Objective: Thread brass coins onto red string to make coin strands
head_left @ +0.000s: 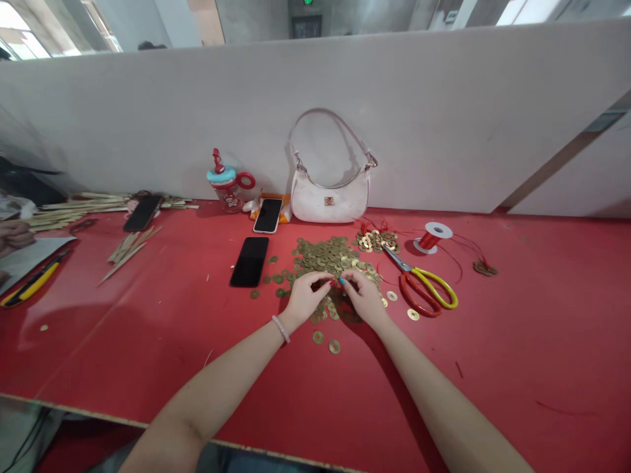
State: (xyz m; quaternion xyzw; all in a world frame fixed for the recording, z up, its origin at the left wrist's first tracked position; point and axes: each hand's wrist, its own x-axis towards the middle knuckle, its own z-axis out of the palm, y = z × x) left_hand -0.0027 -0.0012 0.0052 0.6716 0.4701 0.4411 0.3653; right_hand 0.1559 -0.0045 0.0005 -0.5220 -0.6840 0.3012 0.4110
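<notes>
My left hand [304, 301], with a pale bead bracelet [280, 329] at the wrist, is closed in a pinch over a pile of brass-coloured holed coins [323, 253]. My right hand [365, 299] pinches just beside it, the fingertips of both hands almost meeting. A bit of red shows between them, but what they hold is too small to make out. Two loose coins [334, 346] lie nearer to me. Right of the pile are scissors [428, 289] with one red and one yellow handle, their blades pointing at coins tied with red thread [377, 240].
A spool of red thread [432, 238] stands behind the scissors. Phones [249, 263], a white handbag [330, 197] and a cup with a blue lid [229, 187] are beyond the pile. Far left are bamboo strips [64, 210], a yellow utility knife [34, 282] and another person's hand [14, 235].
</notes>
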